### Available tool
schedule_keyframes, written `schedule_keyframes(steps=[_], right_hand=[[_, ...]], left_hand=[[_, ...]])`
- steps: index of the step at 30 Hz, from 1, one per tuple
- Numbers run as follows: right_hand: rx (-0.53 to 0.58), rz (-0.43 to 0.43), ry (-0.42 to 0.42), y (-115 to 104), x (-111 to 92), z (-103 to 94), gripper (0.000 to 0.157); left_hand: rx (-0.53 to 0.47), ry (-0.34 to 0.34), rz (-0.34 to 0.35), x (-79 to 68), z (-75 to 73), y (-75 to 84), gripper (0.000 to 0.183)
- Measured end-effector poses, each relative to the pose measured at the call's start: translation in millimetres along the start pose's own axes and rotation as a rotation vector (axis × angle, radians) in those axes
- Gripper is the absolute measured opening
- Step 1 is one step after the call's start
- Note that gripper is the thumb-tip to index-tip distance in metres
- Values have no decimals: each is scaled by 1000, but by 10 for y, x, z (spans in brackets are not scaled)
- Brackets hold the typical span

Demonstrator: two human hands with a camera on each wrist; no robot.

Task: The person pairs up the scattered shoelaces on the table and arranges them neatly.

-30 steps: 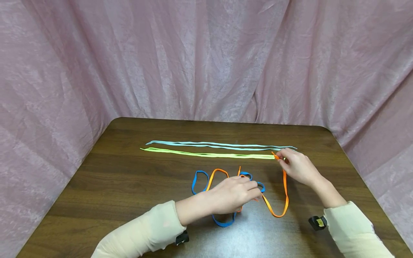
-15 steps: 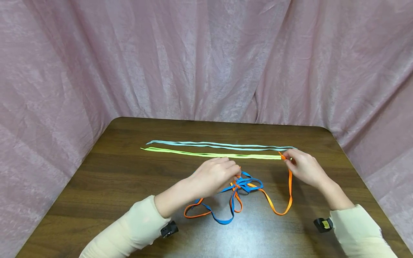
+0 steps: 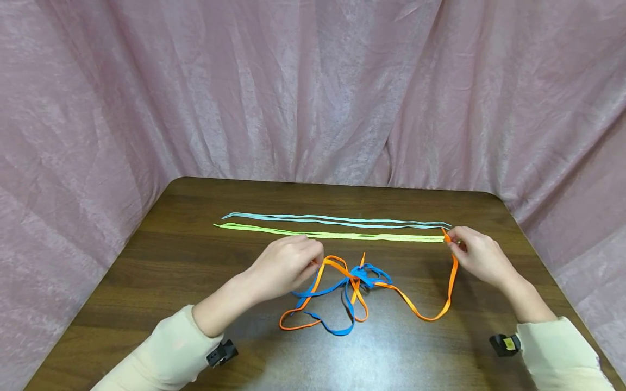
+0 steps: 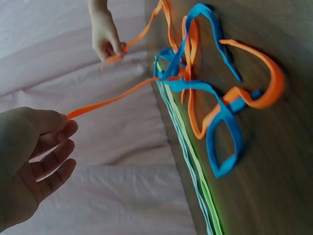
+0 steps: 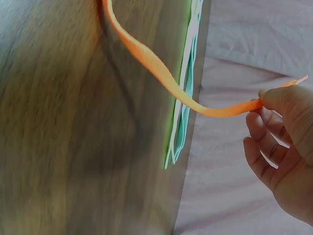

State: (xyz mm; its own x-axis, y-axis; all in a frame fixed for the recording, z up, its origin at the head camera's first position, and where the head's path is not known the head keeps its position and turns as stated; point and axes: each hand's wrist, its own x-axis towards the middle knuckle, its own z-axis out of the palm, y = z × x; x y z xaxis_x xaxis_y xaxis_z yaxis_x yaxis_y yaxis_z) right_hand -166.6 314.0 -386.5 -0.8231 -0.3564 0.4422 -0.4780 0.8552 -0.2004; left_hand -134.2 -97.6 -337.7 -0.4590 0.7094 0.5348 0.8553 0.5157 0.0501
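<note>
An orange shoelace (image 3: 435, 318) and a blue shoelace (image 3: 342, 332) lie tangled together in the middle of the table, loops crossing at a small knotted cluster. My left hand (image 3: 281, 269) is left of the tangle, thumb and forefinger pinching a stretch of orange lace (image 4: 110, 102) that runs taut back to the cluster; its other fingers are loosely bent. At the right, my right hand (image 3: 481, 259) pinches the orange lace near its end, with the tip (image 5: 302, 80) sticking out past the thumb. From there the lace sags down toward the tangle.
Behind the tangle, a yellow-green shoelace (image 3: 371, 236) and a light blue shoelace (image 3: 293, 218) lie folded, stretched side by side across the wooden table (image 3: 146, 293). A pink curtain (image 3: 303, 98) hangs beyond the table's far edge. Both wrists wear small black devices (image 3: 222, 353).
My left hand has moved left from over the tangle, drawing orange lace with it and uncovering the cluster. My right hand has shifted a little to the right, still holding the orange end.
</note>
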Motion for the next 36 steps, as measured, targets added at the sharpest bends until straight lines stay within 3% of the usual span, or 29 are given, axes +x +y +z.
schedule_keyframes(steps=[11,24,36], right_hand=[[-26,34,49,200,-205,-127,22],[-51,73,74,367,-373,-232,19],[-71,103,93,452,-430,-317,21]], left_hand=[[24,72,-121,-297,-209,-214,17],[129,70,-254,-552,-379,-451,16],[161,57,-358,-790,-481,-645,18]])
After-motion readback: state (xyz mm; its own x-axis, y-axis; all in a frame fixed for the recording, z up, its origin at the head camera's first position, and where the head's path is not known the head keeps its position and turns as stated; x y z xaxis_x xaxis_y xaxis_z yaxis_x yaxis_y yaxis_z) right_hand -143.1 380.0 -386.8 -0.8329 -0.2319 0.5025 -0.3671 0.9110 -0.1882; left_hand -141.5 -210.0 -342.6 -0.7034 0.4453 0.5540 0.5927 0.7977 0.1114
